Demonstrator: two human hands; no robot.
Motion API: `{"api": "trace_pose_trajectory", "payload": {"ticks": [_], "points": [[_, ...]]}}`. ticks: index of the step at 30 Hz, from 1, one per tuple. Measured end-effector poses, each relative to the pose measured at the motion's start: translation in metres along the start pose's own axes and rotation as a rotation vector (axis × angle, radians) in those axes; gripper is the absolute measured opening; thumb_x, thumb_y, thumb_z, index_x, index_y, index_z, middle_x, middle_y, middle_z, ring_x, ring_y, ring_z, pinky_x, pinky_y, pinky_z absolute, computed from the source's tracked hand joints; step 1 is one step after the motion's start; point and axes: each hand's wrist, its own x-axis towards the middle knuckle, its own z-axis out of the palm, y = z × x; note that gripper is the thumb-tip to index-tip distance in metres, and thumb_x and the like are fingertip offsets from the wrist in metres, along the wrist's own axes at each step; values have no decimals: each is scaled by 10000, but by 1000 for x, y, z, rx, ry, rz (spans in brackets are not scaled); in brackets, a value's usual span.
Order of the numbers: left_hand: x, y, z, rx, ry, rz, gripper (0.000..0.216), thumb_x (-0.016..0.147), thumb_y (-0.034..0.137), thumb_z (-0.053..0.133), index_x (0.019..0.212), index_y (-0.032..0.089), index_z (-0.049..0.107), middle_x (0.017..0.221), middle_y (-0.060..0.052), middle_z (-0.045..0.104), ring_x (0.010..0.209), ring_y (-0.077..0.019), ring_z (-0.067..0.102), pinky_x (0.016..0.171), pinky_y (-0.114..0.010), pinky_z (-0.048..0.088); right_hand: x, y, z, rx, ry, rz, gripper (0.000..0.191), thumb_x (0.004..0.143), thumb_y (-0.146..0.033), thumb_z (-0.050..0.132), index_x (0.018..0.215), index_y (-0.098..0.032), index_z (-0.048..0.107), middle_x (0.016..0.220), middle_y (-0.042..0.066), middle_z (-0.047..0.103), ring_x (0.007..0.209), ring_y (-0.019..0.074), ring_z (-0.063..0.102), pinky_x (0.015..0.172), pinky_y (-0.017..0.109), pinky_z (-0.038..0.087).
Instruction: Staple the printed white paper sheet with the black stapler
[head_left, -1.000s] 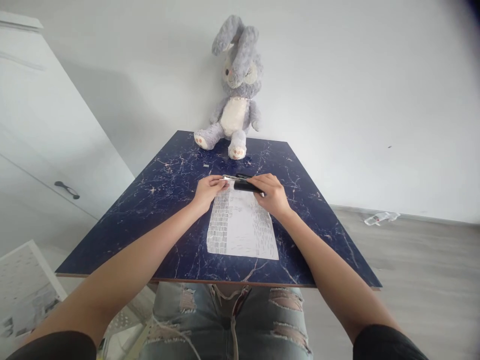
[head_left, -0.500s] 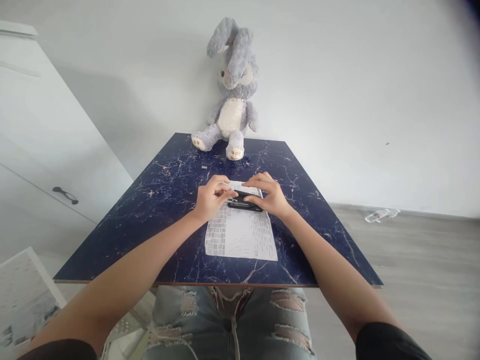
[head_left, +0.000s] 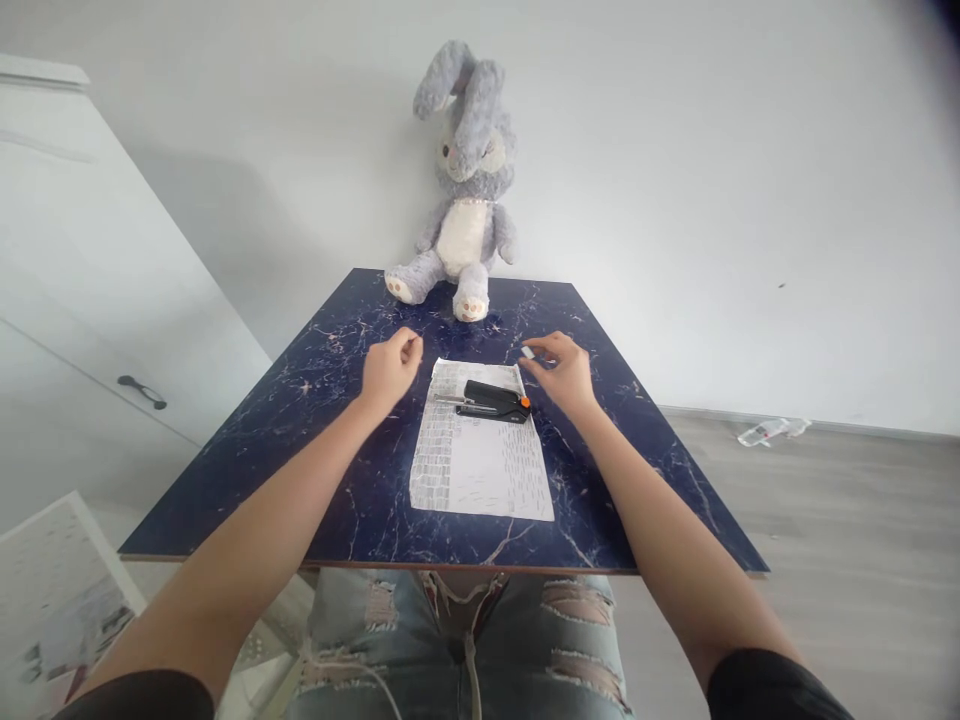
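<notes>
A black stapler (head_left: 495,400) with an orange spot at its right end lies on a printed sheet of paper (head_left: 487,470). From its left end a thin silver metal strip sticks out. My left hand (head_left: 392,368) is curled closed over the table, left of the paper's top corner. Whatever its fingers hold, if anything, is hidden. To the right of the paper, my right hand (head_left: 562,370) pinches a small white block (head_left: 527,352) between thumb and finger. Neither hand touches the stapler.
A grey plush rabbit (head_left: 469,235) sits at the far edge of the dark blue marbled table (head_left: 622,480), against the wall. A white cabinet (head_left: 90,270) stands at the left. Clear plastic packaging (head_left: 772,431) lies on the floor at the right.
Both hands have come off the stapler and moved apart, left and right. The stapler stays on the paper. A small white block now shows in my right hand.
</notes>
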Motion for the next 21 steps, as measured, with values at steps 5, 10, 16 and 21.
{"api": "trace_pose_trajectory", "payload": {"ticks": [5, 10, 16, 21], "points": [[17, -57, -7, 438, -196, -177, 267, 971, 307, 568, 1143, 190, 735, 1224, -177, 737, 1126, -349, 683, 985, -476, 504, -2, 74, -8, -270, -56, 241, 330, 741, -73, 609, 943, -180, 846, 815, 70, 706, 770, 237, 655, 852, 382, 550], [11, -61, 4, 532, -332, -130, 520, 1020, 352, 464, 1516, 221, 547, 1642, -183, 449, 1426, -428, 463, 1126, -661, 348, -6, 89, 3, -266, -145, 308, 404, 704, -61, 556, 949, -172, 857, 874, 79, 752, 779, 218, 680, 880, 340, 559], [25, -65, 9, 550, -392, -79, 570, 994, 259, 444, 1556, 286, 533, 1713, -118, 353, 1424, -461, 442, 1100, -721, 337, -5, 84, 9, -250, -208, 233, 431, 729, -58, 537, 1000, -168, 853, 1028, 97, 748, 814, 203, 676, 930, 335, 565], [40, -73, 18, 490, -369, -48, 548, 986, 193, 436, 1512, 243, 583, 1600, -138, 523, 1378, -402, 501, 1114, -664, 366, -6, 82, 9, -229, -169, 230, 445, 747, -75, 551, 1077, -159, 837, 1057, 107, 712, 808, 211, 660, 935, 367, 566]]}}
